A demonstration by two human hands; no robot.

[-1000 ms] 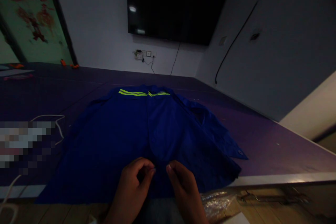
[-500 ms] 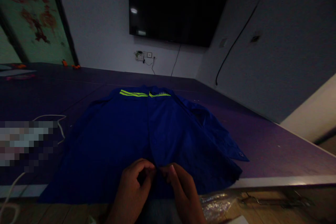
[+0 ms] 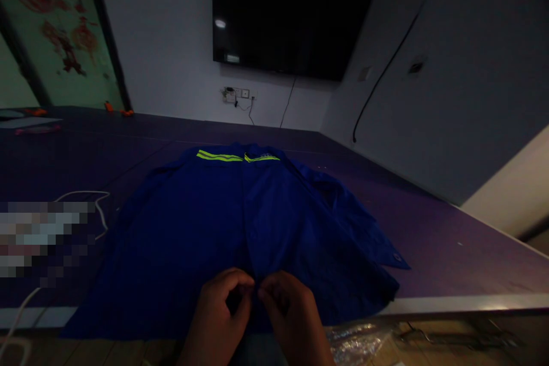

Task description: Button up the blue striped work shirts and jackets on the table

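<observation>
A blue work jacket with yellow-green reflective stripes across the chest lies spread out, front side up, its collar away from me. Its lower hem hangs over the near edge of the purple surface. Low on the front opening, my left hand pinches the cloth between thumb and forefinger. Just beside it, my right hand also pinches the jacket's front edge, the fingertips of both hands almost touching. Whatever small fastener may lie between the fingers is hidden and dark.
The jacket rests on a purple platform with a pale front edge. A white cable and a blurred-out object lie at the left. Crinkled clear plastic is below the edge. A television hangs on the wall.
My right hand has turned slightly, its thumb now lower and its fingertips closer to the left hand's. The jacket lies as before; the view has shifted a little.
</observation>
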